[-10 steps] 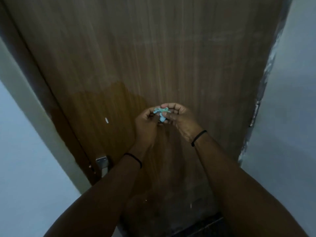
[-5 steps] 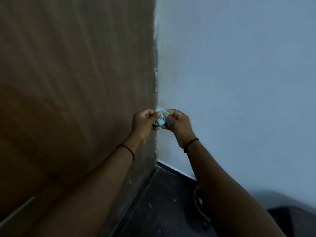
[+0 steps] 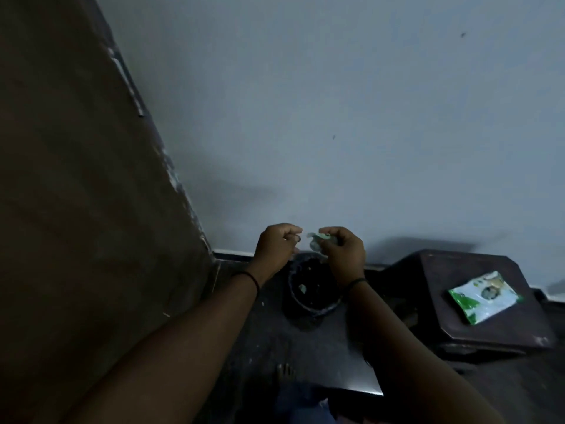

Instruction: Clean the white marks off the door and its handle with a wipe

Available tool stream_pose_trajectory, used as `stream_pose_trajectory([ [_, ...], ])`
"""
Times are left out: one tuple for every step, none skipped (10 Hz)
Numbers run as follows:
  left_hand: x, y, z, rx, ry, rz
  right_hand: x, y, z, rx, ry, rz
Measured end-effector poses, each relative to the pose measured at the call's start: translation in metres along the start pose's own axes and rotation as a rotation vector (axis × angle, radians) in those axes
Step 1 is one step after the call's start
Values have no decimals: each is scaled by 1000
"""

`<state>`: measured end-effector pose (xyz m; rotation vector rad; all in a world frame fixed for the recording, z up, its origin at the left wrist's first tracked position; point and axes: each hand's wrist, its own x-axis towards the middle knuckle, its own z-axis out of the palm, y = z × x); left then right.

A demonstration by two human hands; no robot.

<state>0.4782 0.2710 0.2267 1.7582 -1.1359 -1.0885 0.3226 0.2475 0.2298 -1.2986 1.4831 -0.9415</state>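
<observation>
The brown wooden door [image 3: 76, 209] fills the left side, with white flecks along its right edge; its handle is out of view. My right hand [image 3: 344, 250] pinches a small crumpled pale-blue wipe [image 3: 316, 240] over a dark round bin [image 3: 312, 289] on the floor. My left hand [image 3: 276, 244] hovers just left of the wipe, fingers curled shut, apart from it. Each wrist wears a thin black band.
A pale wall [image 3: 336, 117] stands behind my hands. A dark low stool [image 3: 477, 301] at the right carries a green-and-white wipes packet [image 3: 484, 296]. The bin holds a small pale scrap [image 3: 302, 288]. My bare foot [image 3: 286, 373] rests on the dark floor.
My view has swung right and down, from the door face to the wall, bin and stool. Both hands held the wipe before; now only the right hand holds it and the left has let go.
</observation>
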Motion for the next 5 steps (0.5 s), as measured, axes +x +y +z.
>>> stream_pose_trajectory([
  [24, -27, 26, 294, -51, 24, 27, 47, -14, -96, 44, 41],
  [50, -55, 51, 477, -160, 72, 68, 100, -14, -151, -19, 148],
  [74, -85, 72, 579, -199, 70, 99, 154, -14, -325, -127, 301],
  [88, -110, 90, 756, -276, 73, 114, 191, -15, -468, -97, 348],
  [94, -119, 100, 924, -318, 86, 119, 201, -3, -486, -110, 300],
])
